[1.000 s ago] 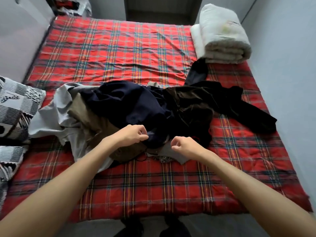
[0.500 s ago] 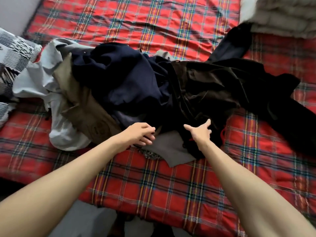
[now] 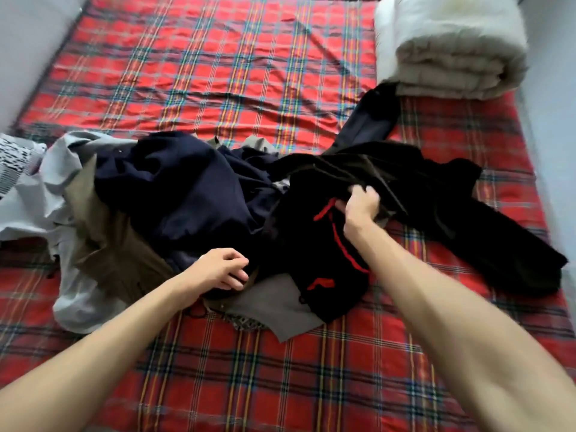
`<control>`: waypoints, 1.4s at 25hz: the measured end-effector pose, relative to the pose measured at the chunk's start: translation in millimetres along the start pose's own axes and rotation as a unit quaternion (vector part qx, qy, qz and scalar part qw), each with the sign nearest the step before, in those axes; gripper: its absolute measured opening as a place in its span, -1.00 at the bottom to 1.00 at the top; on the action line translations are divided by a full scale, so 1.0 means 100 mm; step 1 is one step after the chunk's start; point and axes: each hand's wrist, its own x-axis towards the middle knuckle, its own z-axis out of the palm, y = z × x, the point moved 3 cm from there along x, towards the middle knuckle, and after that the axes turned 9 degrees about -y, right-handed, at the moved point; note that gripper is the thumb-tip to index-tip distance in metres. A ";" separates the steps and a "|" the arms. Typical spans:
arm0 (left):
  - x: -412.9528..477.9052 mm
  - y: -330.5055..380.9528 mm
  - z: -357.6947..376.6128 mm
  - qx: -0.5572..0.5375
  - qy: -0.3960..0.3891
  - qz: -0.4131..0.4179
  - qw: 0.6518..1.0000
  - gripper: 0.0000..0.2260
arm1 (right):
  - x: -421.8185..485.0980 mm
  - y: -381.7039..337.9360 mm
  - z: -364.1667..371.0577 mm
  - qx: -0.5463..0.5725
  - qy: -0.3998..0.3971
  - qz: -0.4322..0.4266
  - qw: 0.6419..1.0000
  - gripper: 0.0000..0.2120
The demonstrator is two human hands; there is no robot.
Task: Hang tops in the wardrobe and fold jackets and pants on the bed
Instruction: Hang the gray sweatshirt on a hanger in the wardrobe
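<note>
A heap of clothes lies across the bed (image 3: 218,73) with its red plaid cover. On top are a navy garment (image 3: 180,188) and a black garment with red trim (image 3: 314,244). Beneath them show an olive-brown piece (image 3: 115,254), a light grey piece (image 3: 62,169) and a grey piece (image 3: 280,310). My right hand (image 3: 361,207) grips a fold of the black garment near its red cord. At the near edge of the heap, my left hand (image 3: 223,271) rests with curled fingers at the black fabric; what it holds is hidden.
A rolled white quilt (image 3: 452,48) sits at the far right corner. A black-and-white patterned pillow (image 3: 15,157) lies at the left edge. Grey walls run along both sides of the bed. Bare plaid cover stretches behind the heap and along the near edge.
My right hand moved forward into the heap and closed on the black garment, lifting a fold and exposing its red trim. My left hand stayed at the heap's near edge.
</note>
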 end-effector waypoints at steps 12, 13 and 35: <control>0.26 0.62 0.48 0.018 -0.025 0.053 0.998 -0.91 | 0.24 0.05 -0.83 -0.445 -0.205 -0.055 0.870 -0.47; 0.30 0.52 0.45 0.018 -0.021 0.043 0.999 -0.91 | 0.16 0.57 -0.80 -0.466 -0.251 0.023 0.848 -0.30; 0.57 0.22 0.07 0.224 0.119 0.048 0.966 -0.69 | 0.60 0.04 -0.41 -0.344 -0.142 -0.105 0.922 -0.79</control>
